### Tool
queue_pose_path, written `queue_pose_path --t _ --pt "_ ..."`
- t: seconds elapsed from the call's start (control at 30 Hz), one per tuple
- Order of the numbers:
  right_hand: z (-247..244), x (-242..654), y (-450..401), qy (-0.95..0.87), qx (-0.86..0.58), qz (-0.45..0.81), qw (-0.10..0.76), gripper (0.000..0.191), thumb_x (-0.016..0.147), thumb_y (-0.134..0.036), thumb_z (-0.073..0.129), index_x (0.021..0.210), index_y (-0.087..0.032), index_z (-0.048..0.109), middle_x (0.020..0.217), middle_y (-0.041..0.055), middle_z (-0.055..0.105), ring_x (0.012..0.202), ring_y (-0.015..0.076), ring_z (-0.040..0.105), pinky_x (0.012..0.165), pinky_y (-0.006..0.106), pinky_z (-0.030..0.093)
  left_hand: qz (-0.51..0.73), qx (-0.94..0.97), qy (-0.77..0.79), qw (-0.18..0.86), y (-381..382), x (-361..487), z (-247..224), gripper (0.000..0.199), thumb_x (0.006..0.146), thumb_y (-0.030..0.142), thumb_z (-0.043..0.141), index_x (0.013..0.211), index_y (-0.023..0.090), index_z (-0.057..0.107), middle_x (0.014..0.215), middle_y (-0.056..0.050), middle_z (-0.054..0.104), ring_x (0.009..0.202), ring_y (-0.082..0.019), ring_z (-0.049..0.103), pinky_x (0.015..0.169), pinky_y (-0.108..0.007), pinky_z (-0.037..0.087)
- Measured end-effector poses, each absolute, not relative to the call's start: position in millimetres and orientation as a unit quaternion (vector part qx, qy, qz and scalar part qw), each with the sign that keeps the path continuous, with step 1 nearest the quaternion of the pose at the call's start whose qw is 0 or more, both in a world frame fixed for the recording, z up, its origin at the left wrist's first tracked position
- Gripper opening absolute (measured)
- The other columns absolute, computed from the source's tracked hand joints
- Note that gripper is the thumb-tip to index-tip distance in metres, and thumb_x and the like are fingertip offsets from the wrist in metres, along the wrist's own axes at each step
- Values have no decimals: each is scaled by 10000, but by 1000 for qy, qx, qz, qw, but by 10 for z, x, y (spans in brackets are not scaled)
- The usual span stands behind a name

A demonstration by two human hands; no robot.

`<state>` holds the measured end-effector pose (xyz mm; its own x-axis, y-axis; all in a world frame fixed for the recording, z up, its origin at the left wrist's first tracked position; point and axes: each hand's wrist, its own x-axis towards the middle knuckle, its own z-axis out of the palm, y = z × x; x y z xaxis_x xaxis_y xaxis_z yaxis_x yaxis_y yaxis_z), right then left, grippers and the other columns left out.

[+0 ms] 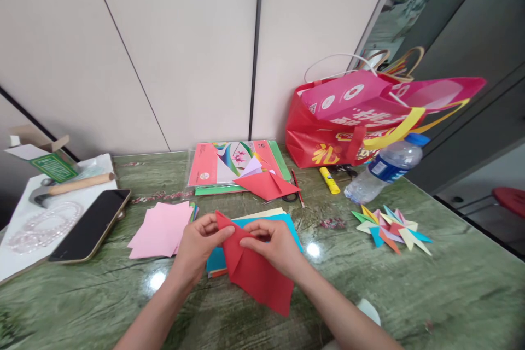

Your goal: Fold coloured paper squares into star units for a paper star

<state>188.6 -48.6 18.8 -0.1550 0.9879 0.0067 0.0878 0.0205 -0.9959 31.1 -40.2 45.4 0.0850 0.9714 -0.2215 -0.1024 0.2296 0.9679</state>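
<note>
A partly folded sheet of red paper [262, 279] is held up between my two hands, above the table. My left hand [200, 243] pinches its upper left edge, thumb on the near face and fingers behind. My right hand [273, 240] grips the top edge a little further right, its thumb pressed on a folded flap. Under the sheet lies a stack of blue paper [289, 227], partly hidden by the hands. Just left of my left hand rests a pile of pink paper squares [159, 232]. Behind my hands sits a folded red paper piece [266, 185].
At the back are a pink paper pack [209, 161] and a red bag [303, 131]. A glue stick [329, 180], water bottle [385, 167] and colourful paper stars [391, 227] stand or lie right. A phone [92, 224], hammer [77, 184] and green box [55, 165] are left.
</note>
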Motion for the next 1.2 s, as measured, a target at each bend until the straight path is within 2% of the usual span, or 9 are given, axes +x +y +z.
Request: queue_pose_path --t 0.4,0.7,1.2 --pt "223 1888 -490 -549 -480 535 426 152 630 -278 692 739 -179 653 735 22 699 711 192 652 646 290 508 457 413 514 597 -407 327 457 197 551 228 758 663 142 620 607 3 679 552 -122 587 529 -210 453" --pt "212 1898 -490 -547 -472 545 426 201 635 -320 689 766 -170 662 763 29 705 734 192 655 660 282 513 467 420 514 584 -417 326 433 184 573 224 746 676 142 617 614 19 667 574 -98 567 539 -183 450" --pt "213 1909 -480 -553 -481 532 424 162 646 -306 672 739 -174 661 733 23 700 696 178 648 621 268 498 477 428 517 568 -431 325 411 172 584 215 739 688 148 619 635 22 671 595 -95 573 552 -170 451"
